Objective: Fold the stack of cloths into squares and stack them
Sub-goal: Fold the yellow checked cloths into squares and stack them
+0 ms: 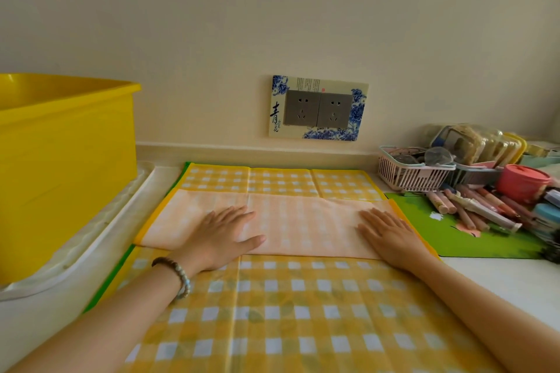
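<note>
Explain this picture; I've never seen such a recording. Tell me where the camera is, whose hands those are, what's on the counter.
No machine here: a person wears a camera on the head, looking down at their own hands. The left hand and right hand lie flat, fingers straight, pressing a pale cloth strip across a yellow checked cloth. Nothing is gripped. A yellow tub stands to the left; a pink basket and green mat to the right.
</note>
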Motion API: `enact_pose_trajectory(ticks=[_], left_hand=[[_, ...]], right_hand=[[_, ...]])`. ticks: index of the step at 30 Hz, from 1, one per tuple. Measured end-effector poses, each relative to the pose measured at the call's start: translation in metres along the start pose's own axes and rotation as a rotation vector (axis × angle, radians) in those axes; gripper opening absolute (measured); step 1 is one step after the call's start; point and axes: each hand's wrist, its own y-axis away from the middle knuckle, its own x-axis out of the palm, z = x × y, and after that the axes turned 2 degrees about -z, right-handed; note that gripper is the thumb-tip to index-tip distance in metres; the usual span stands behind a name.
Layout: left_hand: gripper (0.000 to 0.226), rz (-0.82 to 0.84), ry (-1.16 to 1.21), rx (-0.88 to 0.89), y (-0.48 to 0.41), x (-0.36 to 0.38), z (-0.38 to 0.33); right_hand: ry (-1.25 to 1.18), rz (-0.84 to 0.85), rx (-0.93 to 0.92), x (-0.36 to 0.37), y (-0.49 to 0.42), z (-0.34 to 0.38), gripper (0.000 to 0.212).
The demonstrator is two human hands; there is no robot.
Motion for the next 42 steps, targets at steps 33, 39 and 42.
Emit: enact_pose_trajectory(ticks=[33,39,42], left_hand=[[0.115,0.163,-0.028,-0.17,0.024,-0.032,0.049],[0.081,0.006,0.026,-0.047,-0.032,-0.045,0.01],[0.078,0.026,0.024,0.015,-0.066,-0.034,-0.006]], right_hand=[[-0.078,0.039,-0.273,0.013,0.018,0.094,0.06],[-0.103,0.04,-0.261,0.011,0.019,0.096,0.059],[-0.113,0.013,-0.263,0.01,0.021,0.096,0.059]])
